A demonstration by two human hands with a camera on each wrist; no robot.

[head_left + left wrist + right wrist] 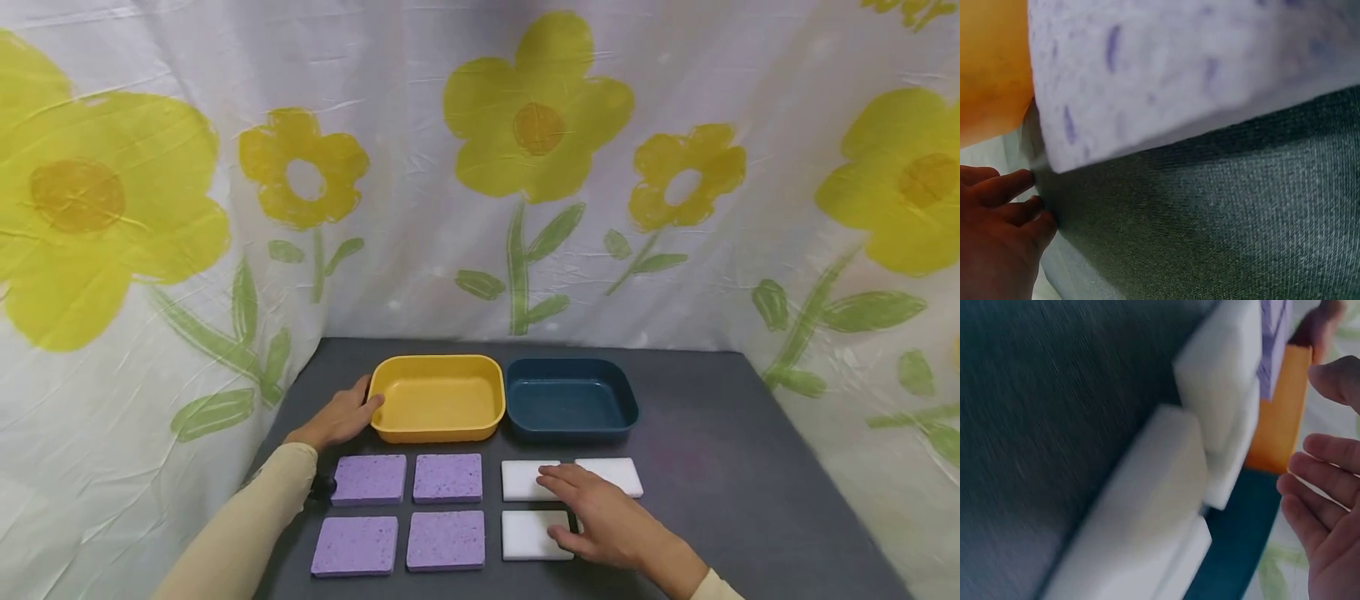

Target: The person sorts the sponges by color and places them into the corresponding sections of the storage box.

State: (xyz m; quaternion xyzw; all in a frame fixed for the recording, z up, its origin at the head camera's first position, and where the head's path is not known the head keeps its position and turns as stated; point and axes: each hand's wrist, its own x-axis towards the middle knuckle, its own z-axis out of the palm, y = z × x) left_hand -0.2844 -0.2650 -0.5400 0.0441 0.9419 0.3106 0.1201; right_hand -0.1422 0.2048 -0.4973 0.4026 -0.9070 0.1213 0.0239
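My left hand (pixel 339 418) is at the left end of a yellow plastic bin (pixel 438 434), thumb over the rim and fingers outside, holding its edge. In the left wrist view, its fingers (pixel 1013 203) show below the bin's corner; the thumb is hidden there. My right hand (pixel 600 517) hovers palm down over several white sponges (pixel 531 536), fingers spread and holding nothing. One of those sponges is mostly hidden beneath it. Several purple speckled sponges (pixel 370 480) lie flat in two rows in front of the yellow bin.
A dark blue bin (pixel 570 435) stands close beside the yellow one, behind the white sponges. Everything rests on a dark grey table (pixel 705 467). A white curtain (pixel 405 275) with painted yellow flowers surrounds the back and sides.
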